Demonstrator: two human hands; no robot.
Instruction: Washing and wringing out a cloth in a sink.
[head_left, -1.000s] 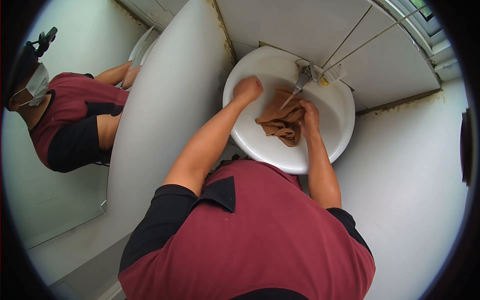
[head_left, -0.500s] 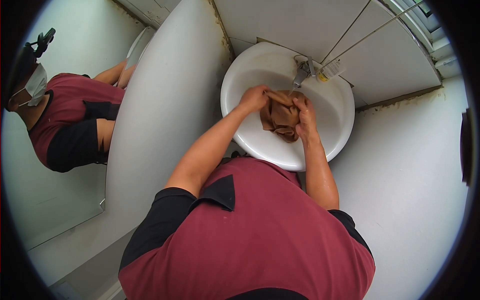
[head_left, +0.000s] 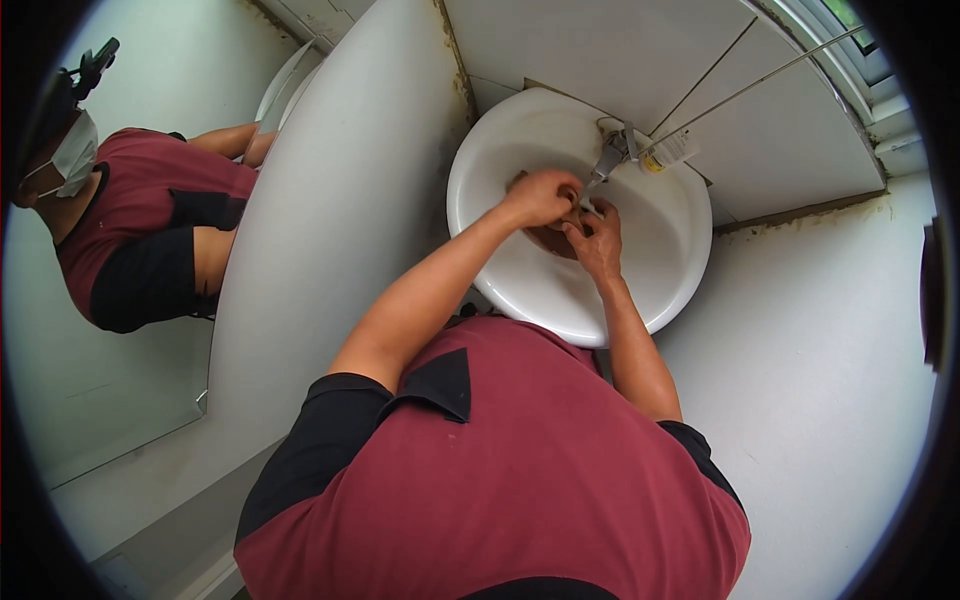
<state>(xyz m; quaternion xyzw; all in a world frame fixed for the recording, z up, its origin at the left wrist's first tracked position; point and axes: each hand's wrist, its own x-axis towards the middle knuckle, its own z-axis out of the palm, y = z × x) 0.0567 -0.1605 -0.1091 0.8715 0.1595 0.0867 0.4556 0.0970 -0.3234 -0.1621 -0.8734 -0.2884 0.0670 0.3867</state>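
A wet-looking brown cloth (head_left: 553,242) is bunched up inside the white washbasin (head_left: 458,225), below the metal tap (head_left: 611,157). My left hand (head_left: 541,197) lies over the cloth's upper part, fingers curled round it and covering much of it. Close beside it, just under the spout, my right hand (head_left: 599,242) pinches the cloth with bent fingers. The two hands nearly meet. Folds between them are partly hidden, and the lower part of the cloth hangs into the bowl.
Beside the tap, on the basin's back rim, a clear bottle with a yellow-and-white label (head_left: 668,154) stands against the tiled wall. A thin rod (head_left: 745,92) slants above it. On the left, a wall mirror (head_left: 130,390) shows my reflection.
My left hand has moved right and over the cloth, closer to my right hand. The cloth, spread between the hands before, is now gathered tighter and more covered.
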